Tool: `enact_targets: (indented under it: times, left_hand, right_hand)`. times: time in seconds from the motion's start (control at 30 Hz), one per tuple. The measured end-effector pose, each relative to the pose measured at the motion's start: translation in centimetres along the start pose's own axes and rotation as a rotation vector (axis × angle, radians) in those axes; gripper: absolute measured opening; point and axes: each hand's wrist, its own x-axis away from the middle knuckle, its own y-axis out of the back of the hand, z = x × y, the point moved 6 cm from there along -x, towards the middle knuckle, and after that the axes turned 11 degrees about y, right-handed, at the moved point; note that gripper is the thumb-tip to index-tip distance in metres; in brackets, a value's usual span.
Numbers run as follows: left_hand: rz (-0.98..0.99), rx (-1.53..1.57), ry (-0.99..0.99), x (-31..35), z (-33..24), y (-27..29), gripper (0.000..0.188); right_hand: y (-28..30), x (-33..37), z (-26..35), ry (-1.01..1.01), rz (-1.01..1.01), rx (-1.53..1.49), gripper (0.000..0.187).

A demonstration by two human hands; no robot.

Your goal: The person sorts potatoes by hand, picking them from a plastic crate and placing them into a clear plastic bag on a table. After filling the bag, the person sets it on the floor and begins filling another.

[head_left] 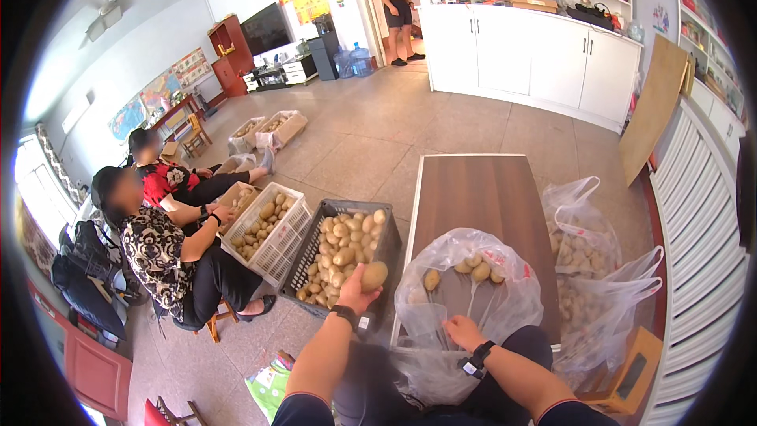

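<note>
My left hand [356,297] is closed around a potato [374,276], held at the right edge of a dark grey plastic crate [392,238]. Loose potatoes [339,252] fill much of that crate. A large clear plastic bag [516,300] sits with its mouth wide on the near end of the brown table [473,197]. Several potatoes [479,271] lie inside at its far side. My right hand [464,333] is pinched on the bag's near edge, and the bag's lower part hangs toward my lap.
Tied bags of potatoes [583,248] stand right of the table, beside a small wooden chair [631,375]. Left of the dark crate is a white crate [293,254] of potatoes. Two people sit beyond it on the left, and another person [394,8] stands at the doorway.
</note>
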Motion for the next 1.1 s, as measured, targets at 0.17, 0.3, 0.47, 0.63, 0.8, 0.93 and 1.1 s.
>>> enact_targets:
  times: [0.17,0.3,0.47,0.63,0.8,0.93,1.1]
  left_hand:
    - [-0.121,0.134,-0.044,-1.2,-0.1,3.4,0.050]
    - [-0.134,0.187,-0.051,-1.3,-0.4,3.8,0.052]
    - [-0.187,0.229,-0.084,-1.8,-0.5,5.8,0.051]
    - [-0.225,0.225,-0.068,-2.5,-0.5,6.5,0.051]
    - [-0.226,0.209,-0.101,-3.0,-0.5,7.8,0.051]
    - [-0.233,0.216,-0.093,-3.0,-0.6,7.8,0.051]
    - [-0.294,0.236,-0.119,-3.0,-0.9,7.9,0.051]
  right_hand:
    - [0.2,1.5,2.2,0.087,0.023,0.262,0.042]
    - [0.3,2.4,2.6,0.013,0.089,0.415,0.048]
    - [0.1,2.8,3.5,0.012,0.149,0.485,0.051]
    - [-0.2,2.9,3.4,-0.017,0.199,0.529,0.053]
    - [-0.4,3.3,4.1,-0.019,0.219,0.529,0.054]
    - [-0.3,3.6,4.7,-0.017,0.233,0.543,0.054]
    - [-0.6,3.7,4.8,-0.001,0.293,0.607,0.052]
